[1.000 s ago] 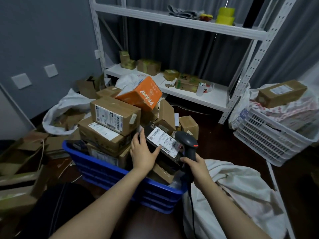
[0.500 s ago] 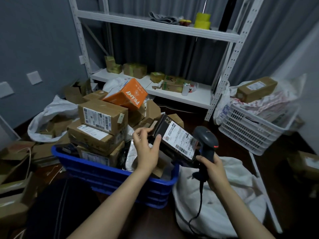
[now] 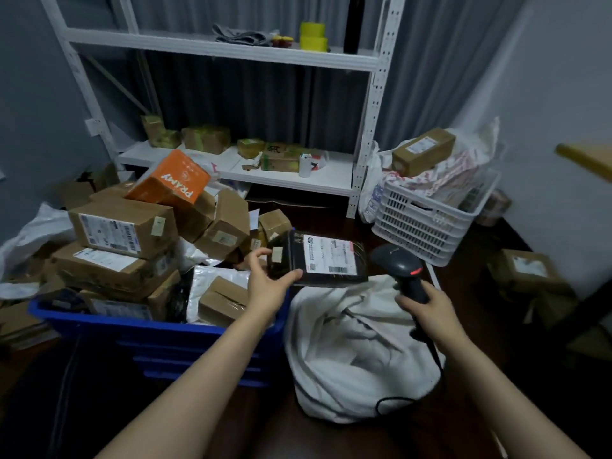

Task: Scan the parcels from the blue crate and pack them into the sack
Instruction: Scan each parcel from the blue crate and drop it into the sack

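Holding labelled parcel (image 3: pixel 328 258), scanner (image 3: pixel 399 266), orange PRAMY box (image 3: pixel 169 182)

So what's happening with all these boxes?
Someone is scanning parcels and bagging them. The left hand holds a black parcel, label up, just over the top of the white sack, beside the full blue crate. The right hand grips the scanner next to it. The parcel isn't in the sack yet.

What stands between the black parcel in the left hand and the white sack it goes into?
Nothing visible. The left hand holds the black parcel just above the white sack. The scanner in the right hand is off to the right, clear of it. Whether the sack's mouth is open is unclear.
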